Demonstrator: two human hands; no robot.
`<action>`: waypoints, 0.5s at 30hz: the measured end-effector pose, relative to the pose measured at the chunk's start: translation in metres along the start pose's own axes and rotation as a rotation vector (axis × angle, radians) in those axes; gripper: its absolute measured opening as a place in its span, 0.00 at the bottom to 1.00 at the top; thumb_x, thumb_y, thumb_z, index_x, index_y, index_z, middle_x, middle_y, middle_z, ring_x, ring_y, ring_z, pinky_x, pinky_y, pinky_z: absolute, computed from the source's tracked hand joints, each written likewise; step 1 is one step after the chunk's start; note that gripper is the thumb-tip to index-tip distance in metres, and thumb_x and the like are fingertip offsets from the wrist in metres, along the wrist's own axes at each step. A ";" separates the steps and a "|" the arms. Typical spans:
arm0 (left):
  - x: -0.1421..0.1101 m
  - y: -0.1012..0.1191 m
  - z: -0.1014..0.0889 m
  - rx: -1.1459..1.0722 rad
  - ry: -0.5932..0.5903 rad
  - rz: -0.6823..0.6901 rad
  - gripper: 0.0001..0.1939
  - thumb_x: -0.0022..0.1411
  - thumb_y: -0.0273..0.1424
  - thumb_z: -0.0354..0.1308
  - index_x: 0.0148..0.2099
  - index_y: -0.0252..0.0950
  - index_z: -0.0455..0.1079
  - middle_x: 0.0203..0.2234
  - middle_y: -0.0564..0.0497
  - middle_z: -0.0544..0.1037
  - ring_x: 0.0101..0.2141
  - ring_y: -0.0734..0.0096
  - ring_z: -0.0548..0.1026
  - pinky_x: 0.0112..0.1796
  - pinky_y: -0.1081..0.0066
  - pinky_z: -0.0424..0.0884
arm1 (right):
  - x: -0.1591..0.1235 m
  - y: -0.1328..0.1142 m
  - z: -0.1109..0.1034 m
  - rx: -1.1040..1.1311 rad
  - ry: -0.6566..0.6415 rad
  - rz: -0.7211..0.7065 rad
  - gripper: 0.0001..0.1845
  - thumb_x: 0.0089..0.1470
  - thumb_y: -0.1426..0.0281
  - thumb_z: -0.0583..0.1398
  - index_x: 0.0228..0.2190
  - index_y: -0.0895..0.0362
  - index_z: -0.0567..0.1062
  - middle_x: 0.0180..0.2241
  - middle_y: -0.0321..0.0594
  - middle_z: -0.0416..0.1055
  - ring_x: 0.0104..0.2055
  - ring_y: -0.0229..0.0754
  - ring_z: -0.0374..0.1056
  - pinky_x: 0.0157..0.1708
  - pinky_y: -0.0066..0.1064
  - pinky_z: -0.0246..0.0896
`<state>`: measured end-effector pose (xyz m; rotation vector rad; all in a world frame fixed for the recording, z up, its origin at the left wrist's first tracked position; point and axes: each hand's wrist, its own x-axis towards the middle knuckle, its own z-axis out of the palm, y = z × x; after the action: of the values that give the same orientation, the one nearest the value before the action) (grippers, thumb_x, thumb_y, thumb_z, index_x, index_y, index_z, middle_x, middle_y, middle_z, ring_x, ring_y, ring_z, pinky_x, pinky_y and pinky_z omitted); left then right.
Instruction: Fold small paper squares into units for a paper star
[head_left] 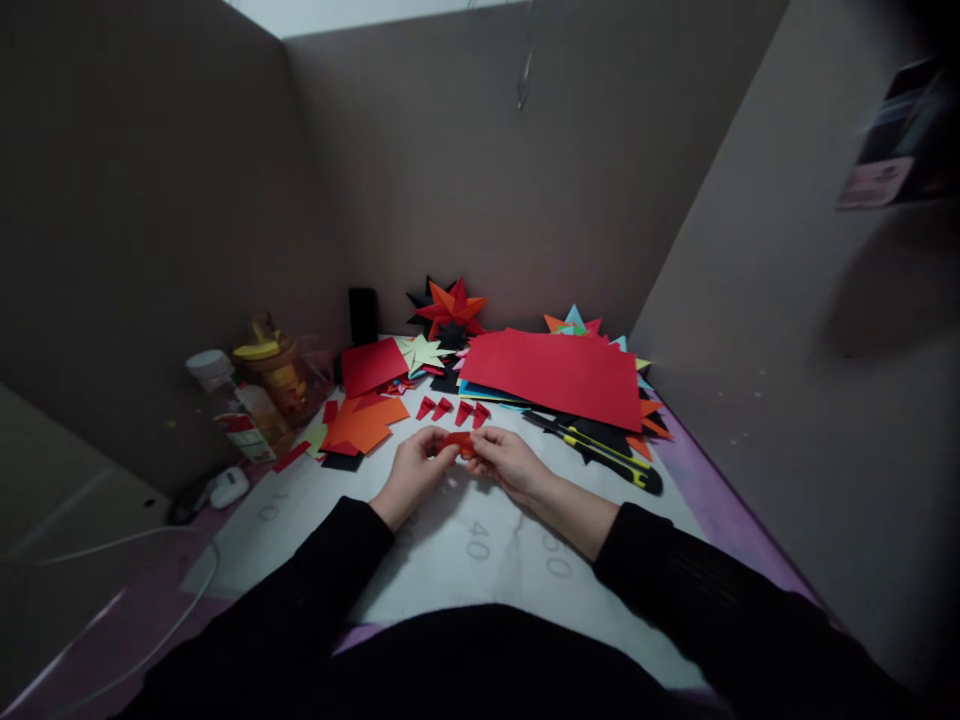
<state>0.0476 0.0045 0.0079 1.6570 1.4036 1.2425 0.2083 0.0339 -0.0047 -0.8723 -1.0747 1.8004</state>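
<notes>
A: Where's the paper piece (459,442)?

B: Between both hands, over the pale mat (442,570). The left hand (420,468) pinches one end, thumb and fingers closed; the right hand (511,462) grips the other. Whether it touches the mat, I can't tell.

A: How should it handle?

B: Light, I'd judge, and stiffish where layers double up. It should crease easily and could tear under a hard pull, so fingertip pinches at the ends look right. It doesn't look slippery.

A: What about room?

B: Tight ahead: four red folds (451,411) stand in a row just beyond the fingers. Orange sheets (360,425) lie to the left, and on the right are black-and-yellow tools (630,470), which may have sharp edges, beside the red sheets (555,375). Bare mat lies nearer the body, between the forearms.

A: And the borders?

B: The surface (724,500) shows purple past the mat's right edge. Grey panels (510,190) close in the back and sides.
</notes>
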 end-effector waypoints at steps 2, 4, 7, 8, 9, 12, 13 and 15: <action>-0.001 0.000 -0.001 0.020 -0.030 0.031 0.08 0.54 0.32 0.58 0.36 0.33 0.72 0.30 0.48 0.79 0.31 0.69 0.75 0.32 0.73 0.67 | -0.001 0.000 0.000 -0.005 -0.016 0.000 0.14 0.41 0.64 0.69 0.26 0.60 0.73 0.22 0.36 0.74 0.19 0.31 0.68 0.19 0.19 0.62; -0.001 -0.001 -0.002 0.052 -0.055 0.044 0.08 0.55 0.31 0.57 0.37 0.33 0.73 0.30 0.49 0.79 0.31 0.69 0.75 0.33 0.73 0.67 | -0.001 0.000 0.000 -0.008 -0.025 0.010 0.14 0.42 0.65 0.69 0.25 0.60 0.73 0.21 0.35 0.74 0.19 0.31 0.68 0.19 0.19 0.62; -0.002 -0.002 -0.002 0.081 -0.067 0.034 0.07 0.56 0.30 0.56 0.34 0.34 0.74 0.26 0.50 0.79 0.28 0.70 0.74 0.31 0.74 0.66 | -0.001 0.000 -0.001 0.014 -0.021 0.051 0.12 0.47 0.65 0.66 0.27 0.61 0.73 0.22 0.36 0.73 0.19 0.31 0.68 0.18 0.19 0.62; -0.002 -0.003 -0.002 0.085 -0.070 0.031 0.07 0.56 0.30 0.55 0.34 0.34 0.74 0.25 0.51 0.78 0.27 0.71 0.73 0.30 0.74 0.66 | -0.001 -0.001 -0.001 0.028 -0.019 0.067 0.11 0.49 0.65 0.65 0.28 0.61 0.74 0.22 0.37 0.73 0.19 0.31 0.68 0.18 0.19 0.62; -0.003 -0.003 -0.002 0.089 -0.069 0.033 0.07 0.56 0.30 0.55 0.34 0.34 0.74 0.25 0.52 0.78 0.26 0.71 0.73 0.30 0.74 0.66 | -0.001 -0.001 -0.002 0.042 -0.019 0.082 0.10 0.51 0.66 0.64 0.28 0.61 0.74 0.23 0.37 0.73 0.20 0.31 0.69 0.18 0.19 0.63; -0.003 -0.004 -0.002 0.119 -0.046 0.072 0.08 0.57 0.30 0.55 0.34 0.35 0.74 0.25 0.52 0.78 0.26 0.71 0.72 0.30 0.74 0.65 | -0.002 -0.003 -0.002 0.065 -0.046 0.134 0.07 0.55 0.69 0.61 0.30 0.61 0.74 0.24 0.40 0.75 0.21 0.33 0.71 0.19 0.19 0.65; -0.003 -0.004 -0.002 0.132 -0.035 0.092 0.08 0.58 0.31 0.55 0.34 0.35 0.74 0.25 0.52 0.78 0.26 0.71 0.72 0.30 0.74 0.65 | -0.003 -0.004 -0.002 0.072 -0.059 0.155 0.07 0.56 0.70 0.60 0.30 0.61 0.74 0.25 0.41 0.75 0.22 0.33 0.71 0.19 0.19 0.65; -0.003 -0.004 -0.003 0.148 -0.022 0.131 0.08 0.58 0.31 0.54 0.34 0.35 0.74 0.26 0.51 0.78 0.26 0.72 0.71 0.30 0.74 0.65 | -0.005 -0.006 -0.001 0.098 -0.076 0.190 0.06 0.57 0.71 0.59 0.31 0.61 0.75 0.26 0.42 0.75 0.23 0.33 0.72 0.21 0.19 0.66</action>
<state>0.0437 0.0021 0.0050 1.8837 1.4229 1.2128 0.2134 0.0310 0.0009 -0.8773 -0.9682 2.0407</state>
